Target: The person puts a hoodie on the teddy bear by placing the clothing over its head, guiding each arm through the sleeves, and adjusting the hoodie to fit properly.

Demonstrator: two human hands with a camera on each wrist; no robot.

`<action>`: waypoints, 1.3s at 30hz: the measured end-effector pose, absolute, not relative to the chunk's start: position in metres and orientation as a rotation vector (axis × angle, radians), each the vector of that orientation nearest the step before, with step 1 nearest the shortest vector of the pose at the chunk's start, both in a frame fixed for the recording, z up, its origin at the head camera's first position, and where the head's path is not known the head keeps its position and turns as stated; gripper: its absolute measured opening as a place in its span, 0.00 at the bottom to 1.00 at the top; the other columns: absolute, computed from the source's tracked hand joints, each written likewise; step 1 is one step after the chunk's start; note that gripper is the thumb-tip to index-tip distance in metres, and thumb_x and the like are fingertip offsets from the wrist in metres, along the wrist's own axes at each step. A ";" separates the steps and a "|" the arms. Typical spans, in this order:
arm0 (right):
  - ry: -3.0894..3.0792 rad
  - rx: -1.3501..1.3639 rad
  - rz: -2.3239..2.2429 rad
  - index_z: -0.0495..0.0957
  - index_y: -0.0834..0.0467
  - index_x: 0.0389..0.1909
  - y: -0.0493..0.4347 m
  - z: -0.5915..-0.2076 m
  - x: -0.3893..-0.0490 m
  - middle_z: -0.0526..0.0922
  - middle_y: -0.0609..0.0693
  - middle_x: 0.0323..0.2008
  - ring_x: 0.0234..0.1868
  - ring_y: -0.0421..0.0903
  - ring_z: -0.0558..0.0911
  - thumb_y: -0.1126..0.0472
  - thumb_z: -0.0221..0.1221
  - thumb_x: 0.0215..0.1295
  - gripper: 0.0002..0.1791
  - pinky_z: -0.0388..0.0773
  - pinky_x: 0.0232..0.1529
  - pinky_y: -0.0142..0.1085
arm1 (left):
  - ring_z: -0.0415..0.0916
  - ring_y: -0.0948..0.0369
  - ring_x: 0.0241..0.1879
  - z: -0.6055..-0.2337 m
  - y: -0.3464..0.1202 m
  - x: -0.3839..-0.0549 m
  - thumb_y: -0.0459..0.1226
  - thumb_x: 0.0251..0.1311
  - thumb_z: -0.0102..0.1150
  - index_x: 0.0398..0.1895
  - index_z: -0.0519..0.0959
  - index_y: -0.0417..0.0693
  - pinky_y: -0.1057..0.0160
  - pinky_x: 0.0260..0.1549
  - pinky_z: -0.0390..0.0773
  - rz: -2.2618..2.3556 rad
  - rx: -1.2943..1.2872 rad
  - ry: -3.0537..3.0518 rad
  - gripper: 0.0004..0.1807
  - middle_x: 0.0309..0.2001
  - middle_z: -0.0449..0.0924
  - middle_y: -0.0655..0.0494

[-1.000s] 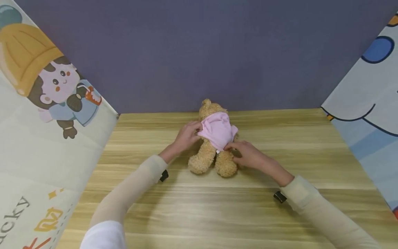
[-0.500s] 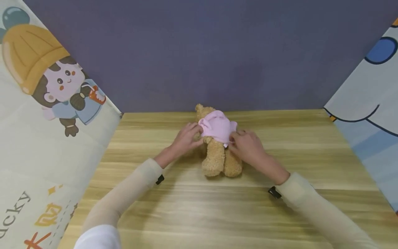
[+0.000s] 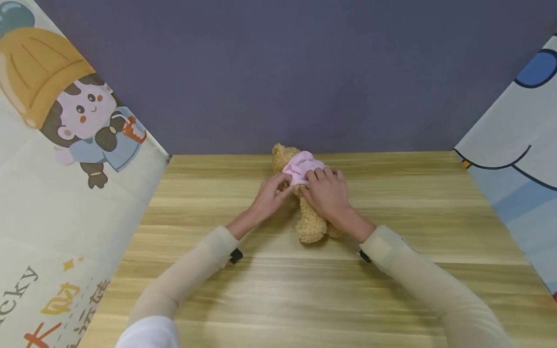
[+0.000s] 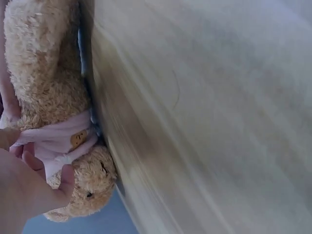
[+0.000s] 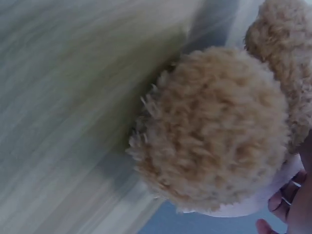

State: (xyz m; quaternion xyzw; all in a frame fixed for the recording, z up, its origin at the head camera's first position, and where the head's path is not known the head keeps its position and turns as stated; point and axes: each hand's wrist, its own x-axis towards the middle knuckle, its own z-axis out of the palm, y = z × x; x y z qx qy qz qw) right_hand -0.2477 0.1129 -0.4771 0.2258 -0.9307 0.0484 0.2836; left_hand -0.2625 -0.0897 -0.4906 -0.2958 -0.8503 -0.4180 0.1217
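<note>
A curly tan teddy bear [image 3: 311,223] in a pink shirt [image 3: 300,166] lies with its back up and tilted to one side. Its head points at the back wall. My left hand [image 3: 271,197] is at the bear's left edge, pinching the hem of the shirt, as the left wrist view shows. There the bear's face [image 4: 90,187] and a small bear patch [image 4: 78,139] on the shirt are visible. From the right, my right hand [image 3: 329,195] reaches over the bear's back, its fingers curled on the shirt near the hem. One furry foot [image 5: 209,129] fills the right wrist view.
The bear rests on a wood-grain table [image 3: 278,290], its head close to a dark grey-blue back wall [image 3: 278,72]. Printed cartoon panels stand at both sides, the left panel [image 3: 122,193] and the right panel [image 3: 496,145].
The bear has rolled towards its side and its legs have shifted right. My right hand has moved left and up from the hem's right corner onto the shirt's lower back. My left hand stays at the left edge.
</note>
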 end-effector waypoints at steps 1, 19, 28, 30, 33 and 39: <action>-2.448 0.609 0.120 0.77 0.59 0.37 0.113 -0.480 -0.250 0.80 0.56 0.31 0.36 0.56 0.79 0.44 0.64 0.67 0.20 0.75 0.45 0.52 | 0.73 0.58 0.34 -0.491 -0.088 -0.262 0.31 0.66 0.63 0.40 0.79 0.41 0.63 0.35 0.76 -1.235 -0.851 -2.475 0.04 0.32 0.77 0.52; -2.611 0.555 0.110 0.77 0.59 0.40 0.096 -0.479 -0.250 0.79 0.55 0.35 0.41 0.57 0.78 0.40 0.67 0.62 0.26 0.73 0.49 0.55 | 0.69 0.59 0.30 -0.495 -0.088 -0.247 0.30 0.64 0.66 0.37 0.79 0.42 0.64 0.30 0.70 -1.212 -0.704 -2.570 0.04 0.32 0.78 0.51; -2.679 0.540 0.034 0.80 0.58 0.34 0.088 -0.481 -0.256 0.83 0.54 0.30 0.39 0.56 0.83 0.40 0.65 0.65 0.23 0.71 0.52 0.57 | 0.72 0.59 0.30 -0.495 -0.089 -0.244 0.34 0.65 0.65 0.38 0.80 0.46 0.61 0.31 0.72 -1.104 -0.601 -2.653 0.03 0.38 0.84 0.52; -2.711 0.550 0.050 0.81 0.59 0.37 0.088 -0.477 -0.252 0.83 0.55 0.32 0.41 0.56 0.83 0.39 0.64 0.65 0.24 0.72 0.52 0.58 | 0.72 0.59 0.30 -0.496 -0.091 -0.244 0.33 0.65 0.65 0.39 0.80 0.45 0.61 0.32 0.71 -1.112 -0.578 -2.652 0.04 0.40 0.85 0.52; -2.712 0.535 0.042 0.80 0.59 0.36 0.086 -0.474 -0.251 0.83 0.55 0.32 0.40 0.57 0.82 0.40 0.63 0.67 0.23 0.71 0.52 0.58 | 0.69 0.60 0.28 -0.498 -0.091 -0.244 0.32 0.67 0.63 0.40 0.79 0.43 0.63 0.29 0.70 -1.174 -0.617 -2.625 0.03 0.37 0.82 0.50; -2.628 0.576 0.077 0.78 0.58 0.34 0.088 -0.478 -0.250 0.81 0.54 0.29 0.37 0.56 0.82 0.44 0.64 0.66 0.19 0.70 0.50 0.56 | 0.67 0.63 0.24 -0.496 -0.099 -0.241 0.36 0.68 0.63 0.39 0.80 0.45 0.66 0.26 0.69 -1.194 -0.627 -2.653 0.03 0.38 0.83 0.53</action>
